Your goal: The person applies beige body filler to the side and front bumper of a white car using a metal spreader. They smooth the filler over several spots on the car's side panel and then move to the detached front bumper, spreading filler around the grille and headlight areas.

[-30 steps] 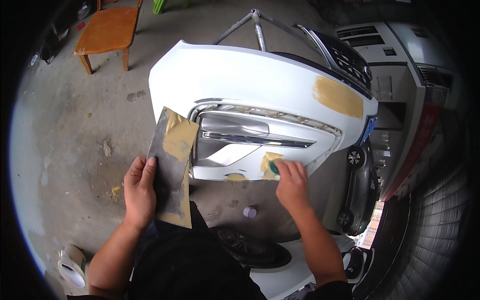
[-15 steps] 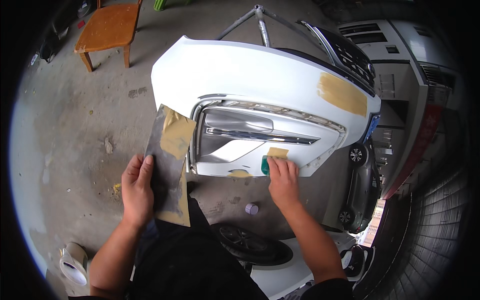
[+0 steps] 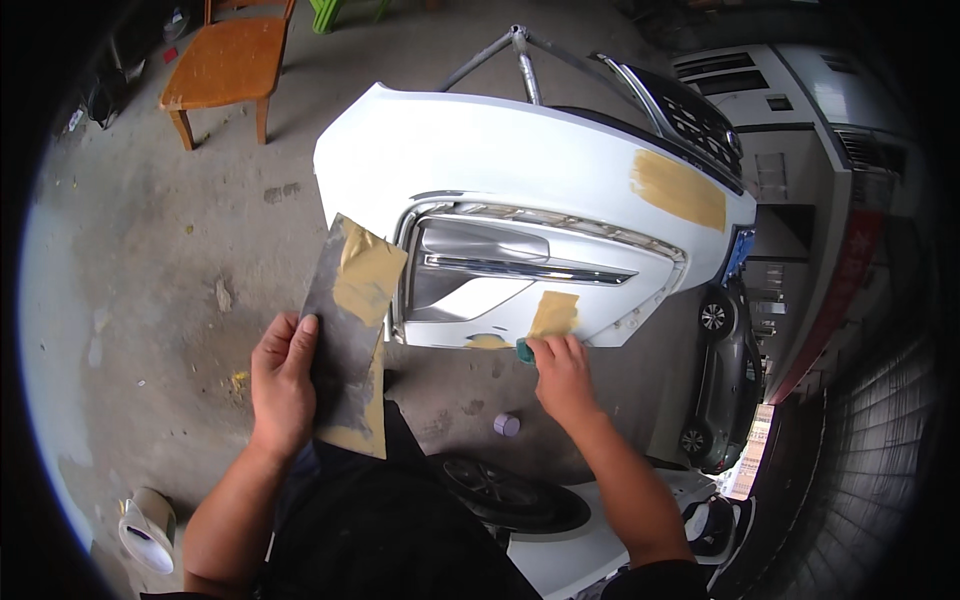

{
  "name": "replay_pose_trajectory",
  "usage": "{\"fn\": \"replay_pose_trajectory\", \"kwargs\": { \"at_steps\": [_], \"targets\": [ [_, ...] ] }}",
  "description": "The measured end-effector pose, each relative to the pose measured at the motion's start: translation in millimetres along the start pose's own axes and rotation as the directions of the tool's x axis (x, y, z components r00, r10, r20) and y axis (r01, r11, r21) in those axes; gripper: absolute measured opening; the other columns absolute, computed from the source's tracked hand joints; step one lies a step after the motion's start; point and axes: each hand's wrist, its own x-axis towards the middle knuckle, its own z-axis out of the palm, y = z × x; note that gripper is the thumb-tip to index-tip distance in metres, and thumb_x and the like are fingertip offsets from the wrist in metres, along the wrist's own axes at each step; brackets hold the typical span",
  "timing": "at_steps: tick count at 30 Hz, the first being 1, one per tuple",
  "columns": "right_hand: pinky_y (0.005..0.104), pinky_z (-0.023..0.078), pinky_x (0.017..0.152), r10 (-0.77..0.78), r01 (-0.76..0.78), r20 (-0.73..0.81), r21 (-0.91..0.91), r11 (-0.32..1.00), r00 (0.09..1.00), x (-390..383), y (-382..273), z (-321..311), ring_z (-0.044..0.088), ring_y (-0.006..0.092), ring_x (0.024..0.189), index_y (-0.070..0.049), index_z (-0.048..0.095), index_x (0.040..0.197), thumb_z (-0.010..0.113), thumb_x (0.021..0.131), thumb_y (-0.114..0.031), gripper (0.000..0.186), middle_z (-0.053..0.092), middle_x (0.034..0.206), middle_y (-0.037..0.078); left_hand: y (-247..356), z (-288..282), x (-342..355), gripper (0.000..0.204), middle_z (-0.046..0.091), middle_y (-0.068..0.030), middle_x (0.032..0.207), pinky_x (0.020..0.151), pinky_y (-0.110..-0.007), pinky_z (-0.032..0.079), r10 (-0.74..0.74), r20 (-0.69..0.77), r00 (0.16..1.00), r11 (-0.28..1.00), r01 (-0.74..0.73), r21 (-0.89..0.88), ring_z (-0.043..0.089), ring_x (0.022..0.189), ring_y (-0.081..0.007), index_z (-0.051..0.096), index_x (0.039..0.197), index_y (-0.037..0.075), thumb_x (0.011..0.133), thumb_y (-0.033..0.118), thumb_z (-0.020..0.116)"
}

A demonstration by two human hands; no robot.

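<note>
My left hand [image 3: 284,385] grips the edge of a dark, flat mixing board [image 3: 340,310], its thumb on top. Tan body filler [image 3: 368,272] lies thick on the board's upper part and is smeared along its lower edge. My right hand [image 3: 562,375] pinches a green filler spreader [image 3: 525,350] at the lower edge of a white car bumper [image 3: 480,125]. Just above those fingers is a tan filler patch [image 3: 556,314] on the bumper. A smaller tan patch [image 3: 488,341] lies to its left, and a large one [image 3: 678,190] covers the upper right.
A metal stand [image 3: 525,65] shows behind the bumper. An orange wooden chair [image 3: 225,62] stands far left, a white bucket [image 3: 147,530] near left. A small lilac roll-like object [image 3: 507,425] and a wheel [image 3: 500,490] are below. A dark car [image 3: 715,380] is at right.
My right hand has drawn the spreader down to the bumper's lower edge, and more of the filler patch above it shows. My left hand still holds the board.
</note>
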Motion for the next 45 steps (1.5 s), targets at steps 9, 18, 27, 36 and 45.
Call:
{"fn": "replay_pose_trajectory", "kwargs": {
  "at_steps": [9,18,27,36,45],
  "targets": [
    [0.0325,0.052,0.089,0.661,-0.236,0.159,0.971,0.029,0.733,-57.2,13.5,-64.1,0.066,0.0196,0.098,-0.001,0.062,0.116,0.059,0.098,-0.005,0.018,0.067,0.111,0.008,15.5,21.4,-39.4,0.020,0.052,0.0050,0.077,0.067,-0.023,0.041,0.106,0.205,0.973,0.986,-0.129,0.104,0.044,0.074,-0.0050,0.061,0.092,0.001,0.106,0.016,0.058],
    [0.0452,0.056,0.087,0.019,0.254,-0.653,0.321,0.913,0.757,-49.3,-83.4,-133.6,0.065,0.0357,0.098,0.003,0.069,0.109,0.064,0.089,-0.006,0.022,0.068,0.112,0.018,24.6,70.9,-77.4,0.014,0.055,-0.0079,0.066,0.056,-0.029,0.045,0.188,0.423,0.886,0.902,-0.326,0.282,0.049,0.061,-0.0103,0.064,0.102,0.001,0.102,0.015,0.063],
    [0.0408,0.052,0.095,-0.135,0.232,-0.584,0.095,0.968,0.801,-35.0,-83.0,-141.4,0.063,0.0226,0.106,-0.004,0.074,0.109,0.070,0.086,-0.005,0.024,0.070,0.115,0.007,31.6,86.2,-83.9,0.007,0.058,-0.0135,0.066,0.053,-0.032,0.045,0.220,0.502,0.836,0.836,-0.427,0.346,0.054,0.054,-0.0202,0.064,0.101,0.002,0.098,0.009,0.066],
    [0.0464,0.052,0.089,0.120,0.084,-0.505,0.363,0.928,0.855,-18.1,-31.3,-109.0,0.066,0.0350,0.098,0.000,0.068,0.113,0.060,0.078,0.012,0.038,0.069,0.107,0.015,20.8,66.8,-57.7,0.007,0.060,-0.0189,0.071,0.055,-0.034,0.048,0.372,0.234,0.898,0.727,-0.439,0.528,0.058,0.057,-0.0240,0.063,0.099,-0.001,0.099,0.006,0.063],
    [0.0451,0.044,0.100,-0.024,0.006,-0.294,-0.063,0.998,0.955,29.4,39.5,-38.9,0.058,0.0318,0.113,-0.002,0.065,0.119,0.062,0.079,0.004,0.041,0.063,0.119,0.010,5.7,45.4,-26.7,0.014,0.055,-0.0023,0.069,0.060,-0.026,0.042,0.251,0.176,0.952,0.856,-0.303,0.419,0.044,0.068,-0.0066,0.061,0.097,-0.001,0.104,0.010,0.059]
  ]
}}
